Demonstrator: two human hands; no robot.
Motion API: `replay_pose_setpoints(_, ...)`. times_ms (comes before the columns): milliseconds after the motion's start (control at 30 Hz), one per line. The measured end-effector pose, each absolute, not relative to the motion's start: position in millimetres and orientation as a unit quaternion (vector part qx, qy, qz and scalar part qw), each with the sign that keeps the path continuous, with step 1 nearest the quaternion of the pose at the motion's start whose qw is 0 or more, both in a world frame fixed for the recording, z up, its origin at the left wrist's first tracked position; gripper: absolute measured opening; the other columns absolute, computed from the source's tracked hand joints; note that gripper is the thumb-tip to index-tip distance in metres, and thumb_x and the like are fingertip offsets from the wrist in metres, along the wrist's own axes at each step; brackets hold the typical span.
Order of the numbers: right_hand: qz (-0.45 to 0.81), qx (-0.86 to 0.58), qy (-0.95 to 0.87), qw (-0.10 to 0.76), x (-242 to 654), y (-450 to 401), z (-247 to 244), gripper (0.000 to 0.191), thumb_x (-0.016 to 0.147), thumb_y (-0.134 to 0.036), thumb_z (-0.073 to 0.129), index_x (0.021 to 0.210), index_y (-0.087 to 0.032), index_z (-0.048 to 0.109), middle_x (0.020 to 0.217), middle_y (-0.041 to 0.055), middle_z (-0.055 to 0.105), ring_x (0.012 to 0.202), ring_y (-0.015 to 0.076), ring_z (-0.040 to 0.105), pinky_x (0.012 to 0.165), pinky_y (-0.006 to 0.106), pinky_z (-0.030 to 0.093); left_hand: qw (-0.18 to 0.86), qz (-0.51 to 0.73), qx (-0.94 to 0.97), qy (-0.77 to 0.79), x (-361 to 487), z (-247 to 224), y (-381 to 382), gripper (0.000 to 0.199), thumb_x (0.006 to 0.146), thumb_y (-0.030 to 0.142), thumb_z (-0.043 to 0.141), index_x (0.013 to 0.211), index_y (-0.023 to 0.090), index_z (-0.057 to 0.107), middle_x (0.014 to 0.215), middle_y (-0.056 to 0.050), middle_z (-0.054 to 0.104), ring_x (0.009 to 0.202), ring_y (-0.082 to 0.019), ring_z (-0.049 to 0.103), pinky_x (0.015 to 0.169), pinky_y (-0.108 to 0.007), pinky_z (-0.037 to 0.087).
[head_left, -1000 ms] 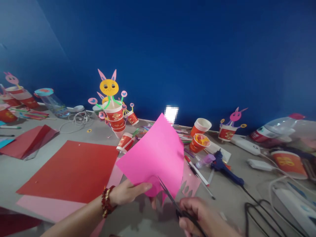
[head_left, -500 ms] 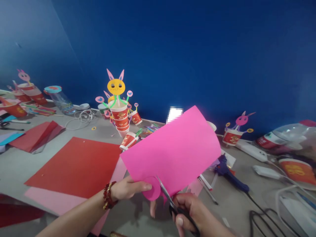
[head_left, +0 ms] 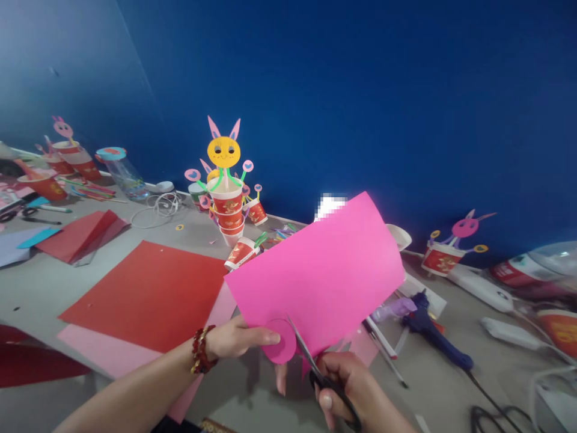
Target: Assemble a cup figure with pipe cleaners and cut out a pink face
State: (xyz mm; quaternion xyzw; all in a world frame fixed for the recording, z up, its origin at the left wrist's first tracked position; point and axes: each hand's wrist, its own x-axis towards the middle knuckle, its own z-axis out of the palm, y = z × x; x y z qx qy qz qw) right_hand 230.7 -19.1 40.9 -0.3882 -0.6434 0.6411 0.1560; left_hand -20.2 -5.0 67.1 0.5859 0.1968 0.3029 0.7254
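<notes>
A large sheet of bright pink paper [head_left: 329, 264] is held up over the table. My left hand [head_left: 246, 341] pinches its lower left corner, the thumb pressing a darker pink paper circle [head_left: 285, 347] against the sheet and the fingers underneath. In my right hand [head_left: 345, 382] is a pair of black-handled scissors [head_left: 311, 361], fingers through the loops. Their blades lie at the pink sheet just right of the circle, tips pointing up and left. A small jagged flap of pink paper hangs beside the blades.
Red paper [head_left: 148, 294] lies left over light pink sheets. Stacked paper cups [head_left: 229, 210] with a yellow rabbit face stand behind. A blue glue gun [head_left: 439, 334], pens and a power strip [head_left: 480, 288] are at right. A lidded plastic jar [head_left: 121, 171] leans near the blue wall.
The view has turned slightly left, so the table's things appear further right. Both hands keep their holds on the paper and scissors, with little visible change at the cut.
</notes>
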Motion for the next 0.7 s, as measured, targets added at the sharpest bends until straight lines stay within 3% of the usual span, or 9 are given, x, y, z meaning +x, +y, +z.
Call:
replay_pose_setpoints(233,0.660,-0.384,-0.623,0.170,230.9,-17.4,34.8,0.068,0.063,-0.086,0.063,0.061,-0.022,0.041,0.041,-0.0069,0.045,0.031,0.0056,0.036,0.034,0.018,0.023,0.719,0.308,0.591,0.198,-20.6,64.2,-3.6,0.055,0.099,0.050,0.045,0.085,0.010,0.079,0.079,-0.015,0.076,0.083,-0.026,0.070,0.090,-0.036,0.051)
replay_pose_setpoints(433,0.681,-0.369,-0.609,0.172,234.9,-17.0,29.1,0.067,0.066,-0.084,0.064,0.064,-0.018,0.049,0.043,-0.0016,0.055,0.030,0.0043,0.035,0.032,0.016,0.025,0.724,0.305,0.588,0.194,-18.2,67.3,-3.1,0.056,0.100,0.050,0.044,0.085,0.010,0.080,0.078,-0.015,0.077,0.080,-0.026,0.070,0.088,-0.036,0.052)
replay_pose_setpoints(700,0.702,-0.360,-0.589,0.175,236.2,-18.1,23.5,0.068,0.065,-0.085,0.064,0.068,-0.017,0.052,0.044,-0.0034,0.056,0.030,0.0041,0.035,0.032,0.015,0.025,0.721,0.334,0.566,0.221,-20.1,59.0,-3.7,0.045,0.096,0.046,0.053,0.085,0.011,0.081,0.079,-0.013,0.077,0.079,-0.024,0.070,0.085,-0.033,0.053)
